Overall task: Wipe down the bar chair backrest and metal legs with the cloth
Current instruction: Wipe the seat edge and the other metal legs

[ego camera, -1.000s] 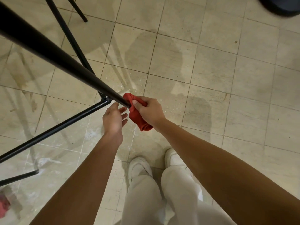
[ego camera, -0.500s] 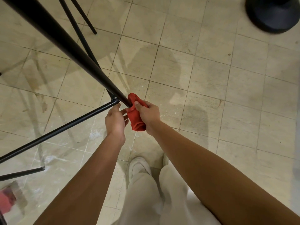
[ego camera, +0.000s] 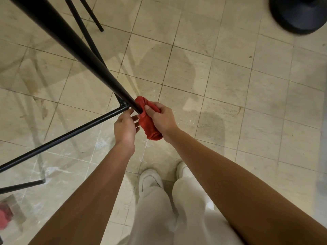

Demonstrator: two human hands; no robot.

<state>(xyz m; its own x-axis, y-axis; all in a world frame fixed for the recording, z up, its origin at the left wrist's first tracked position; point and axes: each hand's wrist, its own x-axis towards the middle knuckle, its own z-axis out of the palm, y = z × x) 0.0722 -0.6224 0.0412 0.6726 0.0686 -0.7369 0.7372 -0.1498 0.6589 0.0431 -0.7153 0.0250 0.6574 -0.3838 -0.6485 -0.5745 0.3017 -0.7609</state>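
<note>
The leg-wiping step is in hand. The right hand (ego camera: pixel 161 119) grips the red cloth (ego camera: pixel 150 129), which is bunched round the black metal leg (ego camera: pixel 70 45) just nearer than the joint with the crossbar (ego camera: pixel 62 137). The left hand (ego camera: pixel 124 129) is open with its fingers loosely extended, just left of the cloth and with its fingertips at the crossbar's end. Next, I judge, the cloth must slide along the leg, kept snug, or move onto the crossbar. The backrest is out of view.

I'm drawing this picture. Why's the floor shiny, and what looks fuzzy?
Head view: the tiled floor faintly mirrors the black chair leg, so it looks glossy; the red thing in the bottom-left corner is blurred; the red cloth looks sharp.
</note>
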